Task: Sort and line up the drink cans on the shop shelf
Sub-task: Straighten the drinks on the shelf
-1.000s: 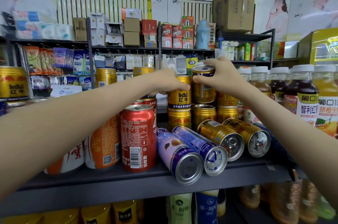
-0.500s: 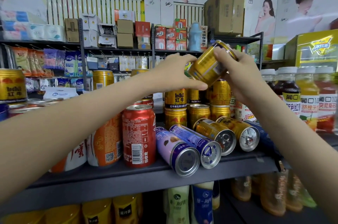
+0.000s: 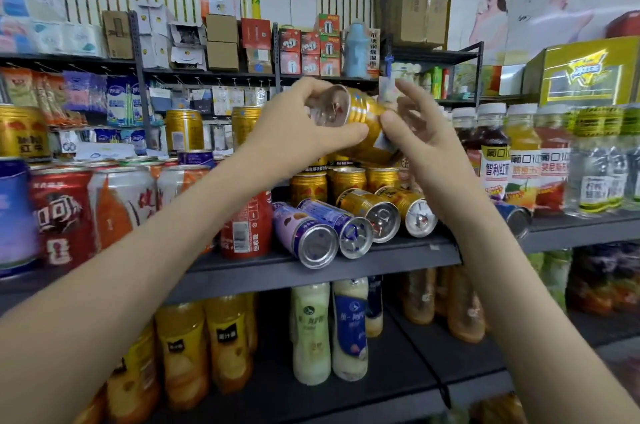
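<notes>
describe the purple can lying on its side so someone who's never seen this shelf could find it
Find the dark grey middle shelf. Along its front a row of cans lies sideways, ends toward you. The purple can is the leftmost, beside the upright red can: pale lilac, while the blue can next to it is darker, then come two gold cans.

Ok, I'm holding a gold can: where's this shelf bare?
Only the shelf strip in front of the lying gold cans is bare. Behind them the stacked gold cans crowd it; the purple cans and red can sit at its edge.
</notes>
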`<state>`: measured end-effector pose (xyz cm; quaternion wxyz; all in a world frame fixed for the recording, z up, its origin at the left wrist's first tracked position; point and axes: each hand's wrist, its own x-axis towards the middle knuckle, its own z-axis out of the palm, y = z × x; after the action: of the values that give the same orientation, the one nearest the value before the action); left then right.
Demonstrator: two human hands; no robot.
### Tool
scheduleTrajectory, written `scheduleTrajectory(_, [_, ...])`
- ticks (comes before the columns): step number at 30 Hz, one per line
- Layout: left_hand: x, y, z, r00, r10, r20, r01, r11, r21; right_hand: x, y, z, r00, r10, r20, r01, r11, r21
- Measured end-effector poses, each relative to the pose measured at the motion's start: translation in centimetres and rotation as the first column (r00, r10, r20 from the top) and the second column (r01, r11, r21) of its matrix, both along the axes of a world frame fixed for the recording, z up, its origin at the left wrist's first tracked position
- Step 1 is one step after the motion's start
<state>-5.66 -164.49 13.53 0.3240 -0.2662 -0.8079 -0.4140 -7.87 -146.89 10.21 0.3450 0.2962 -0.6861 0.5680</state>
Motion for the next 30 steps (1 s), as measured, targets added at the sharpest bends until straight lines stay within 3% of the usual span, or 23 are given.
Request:
scheduleTrajectory(1, [0.4, 0.3, -0.4, 1.0, 0.029, 0.012, -0.028, 1.0, -0.003, 0.4, 0.4, -0.2, 0.985, -0.117, -0.13, 0.132, 0.984, 0.118])
scheduleTrajectory(3, [0.8, 1.0, -1.0, 0.993, 0.105, 0.045, -0.103, 0.994, -0.029, 0.7, 1.1, -0.4, 0.927, -0.17, -0.334, 0.284, 0.9, 0.329])
scheduleTrajectory(6, [1.3, 2.0, -0.7, 0.983, 0.168, 0.076, -0.165, 0.985, -0.044, 0.8, 2.0, 0.1, 0.919, -0.093, -0.384, 0.308, 0.776, 0.551])
scheduleTrajectory(9, [2.1, 3.2, 0.3, 0.973, 0.214, 0.084, -0.211, 0.977, -0.035, 0.7, 2.5, 1.0, 0.923, -0.081, -0.377, 0.317, 0.715, 0.623])
scheduleTrajectory(13, [2.6, 4.9, 1.2, 0.977, 0.208, 0.047, -0.206, 0.978, -0.044, 0.3, 2.9, 2.7, 0.95, -0.059, -0.306, 0.242, 0.759, 0.605])
scheduleTrajectory(18, [1.8, 5.1, 2.5, 0.981, 0.167, 0.095, -0.162, 0.985, -0.063, -0.8, 4.0, 5.2, 0.998, 0.018, 0.066, -0.052, 0.831, 0.553])
scheduleTrajectory(20, [1.2, 4.3, 3.2, 0.986, 0.141, 0.088, -0.13, 0.985, -0.112, -2.2, 4.3, 6.1, 0.989, 0.041, 0.144, -0.109, 0.857, 0.505])
scheduleTrajectory(24, [-1.8, 2.2, 4.7, 0.92, 0.374, -0.116, -0.387, 0.826, -0.409, -4.9, 4.4, 8.4, 0.99, -0.013, 0.14, -0.069, 0.82, 0.568])
scheduleTrajectory(26, [-3.9, 1.0, 5.0, 0.894, 0.433, -0.111, -0.424, 0.741, -0.52, -6.4, 4.0, 9.3, 0.988, -0.063, 0.139, -0.042, 0.762, 0.646])
scheduleTrajectory(30, [-7.6, -0.9, 5.1, 0.889, 0.454, -0.057, -0.388, 0.681, -0.622, -9.2, 2.8, 10.1, 0.98, -0.106, 0.169, -0.044, 0.714, 0.698])
